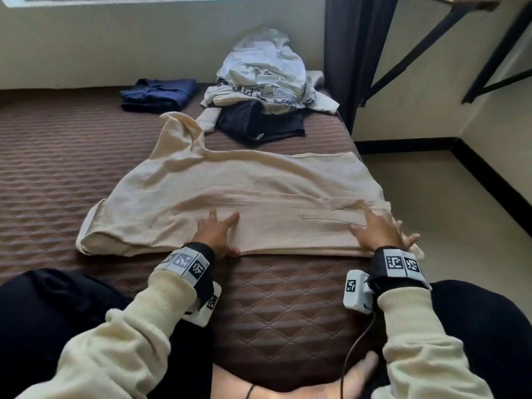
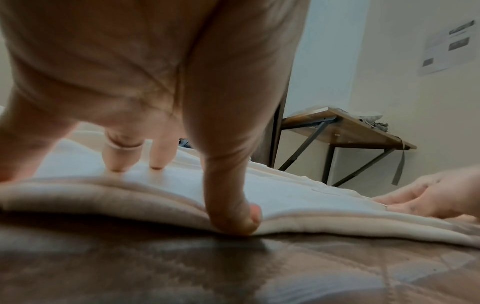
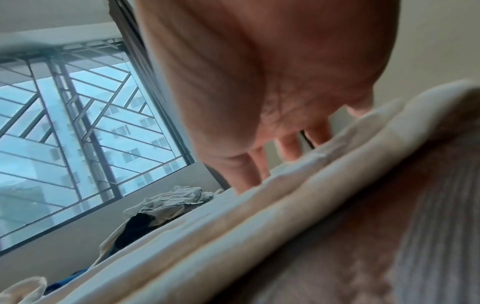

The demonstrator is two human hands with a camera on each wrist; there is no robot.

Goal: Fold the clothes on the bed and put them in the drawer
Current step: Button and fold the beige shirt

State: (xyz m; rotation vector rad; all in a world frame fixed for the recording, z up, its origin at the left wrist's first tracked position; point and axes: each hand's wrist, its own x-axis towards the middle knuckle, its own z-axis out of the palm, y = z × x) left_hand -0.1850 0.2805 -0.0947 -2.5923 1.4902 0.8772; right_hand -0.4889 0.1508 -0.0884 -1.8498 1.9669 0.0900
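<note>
Both hands are pressing flat, fingers spread, gripping nothing: left hand (image 1: 218, 234) and right hand (image 1: 380, 230) on a beige garment (image 1: 244, 191). It looks soft, light, floppy; best lifted by its near edge.

No words or numbers could be read. The wristband markers (image 1: 184, 262) showed only black-and-white square codes, the paper on the wall (image 2: 450, 48) was blurred, and the print on the striped garment (image 1: 267, 92) was crumpled.
</note>
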